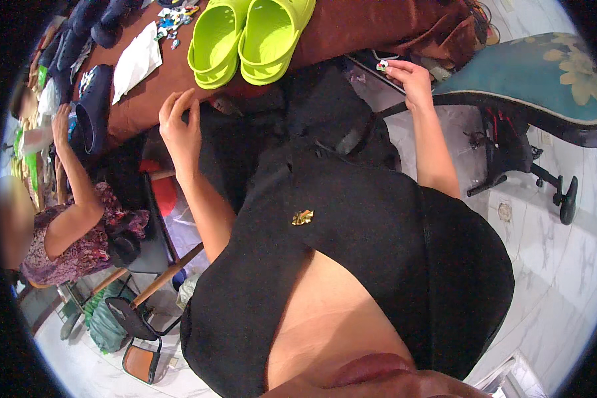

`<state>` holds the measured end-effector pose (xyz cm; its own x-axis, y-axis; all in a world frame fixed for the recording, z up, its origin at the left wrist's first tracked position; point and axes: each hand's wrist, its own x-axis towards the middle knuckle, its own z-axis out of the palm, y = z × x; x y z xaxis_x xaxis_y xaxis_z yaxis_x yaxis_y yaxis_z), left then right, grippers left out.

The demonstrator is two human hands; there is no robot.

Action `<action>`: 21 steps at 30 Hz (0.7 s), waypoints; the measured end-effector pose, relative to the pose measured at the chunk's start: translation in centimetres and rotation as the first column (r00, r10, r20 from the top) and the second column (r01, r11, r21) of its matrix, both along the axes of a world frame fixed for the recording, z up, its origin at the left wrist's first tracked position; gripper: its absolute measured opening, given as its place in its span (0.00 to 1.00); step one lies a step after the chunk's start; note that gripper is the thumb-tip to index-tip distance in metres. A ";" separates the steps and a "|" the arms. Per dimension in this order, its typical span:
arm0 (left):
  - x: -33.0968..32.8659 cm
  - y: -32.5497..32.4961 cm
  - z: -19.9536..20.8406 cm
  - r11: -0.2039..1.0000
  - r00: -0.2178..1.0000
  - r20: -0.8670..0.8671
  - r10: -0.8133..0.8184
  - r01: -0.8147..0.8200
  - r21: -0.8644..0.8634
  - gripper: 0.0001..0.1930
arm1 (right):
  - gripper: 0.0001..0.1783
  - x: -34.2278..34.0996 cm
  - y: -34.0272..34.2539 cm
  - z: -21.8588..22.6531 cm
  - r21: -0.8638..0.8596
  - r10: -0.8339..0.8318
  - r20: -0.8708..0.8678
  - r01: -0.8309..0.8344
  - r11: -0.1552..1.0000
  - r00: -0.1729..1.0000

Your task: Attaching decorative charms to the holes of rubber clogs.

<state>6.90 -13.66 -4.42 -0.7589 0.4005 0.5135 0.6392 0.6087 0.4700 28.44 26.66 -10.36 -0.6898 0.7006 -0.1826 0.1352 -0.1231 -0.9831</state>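
A pair of lime green clogs (276,40) stands side by side on the brown-covered table, toes toward the far side cut off by the upper edge. My left hand (181,126) is at the table's near edge, just left of and below the clogs. Its fingers are loosely bent and apart, and nothing shows in them. Out to the right, my right hand (411,81) pinches a small charm (382,66), white with red and green, between thumb and fingertips. Small colourful charms (174,23) lie in a pile left of the clogs, beside a white packet (136,63).
Several dark navy clogs (91,113) are at the left of the table (351,26). Another person (79,219) sits there, an arm reaching to the table. A teal floral-covered chair (511,73) stands at right. Bags (106,318) lie on the floor at left.
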 end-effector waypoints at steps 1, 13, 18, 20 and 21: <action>0.0 -0.2 -0.2 1.000 1.000 -0.001 0.007 -0.007 -0.003 0.11 | 0.12 -0.4 -0.1 0.6 -0.015 -0.018 0.041 0.019 1.000 0.999; -2.8 -1.4 -2.3 0.993 0.992 -0.049 0.120 -0.121 -0.010 0.08 | 0.08 -6.7 2.7 4.2 0.128 -0.035 -0.119 0.050 0.990 0.992; -3.7 -2.1 -3.5 0.977 0.974 -0.078 0.215 -0.215 0.007 0.09 | 0.10 -10.1 4.4 4.4 0.154 -0.006 -0.073 0.018 0.988 0.997; -4.1 -2.3 -3.8 0.966 0.966 -0.047 0.255 -0.256 -0.016 0.09 | 0.10 -11.5 4.9 4.4 0.151 0.000 -0.080 0.012 0.988 0.997; -4.3 -2.4 -3.9 0.966 0.964 -0.069 0.256 -0.257 -0.008 0.09 | 0.10 -12.1 5.1 4.4 0.173 -0.002 -0.085 0.017 0.985 0.996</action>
<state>2.61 -16.04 -8.30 -0.8018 0.2057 0.5610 0.4899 0.7640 0.4200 16.30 31.78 -5.99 -0.6905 0.7233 0.0006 0.0509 0.0494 -0.9975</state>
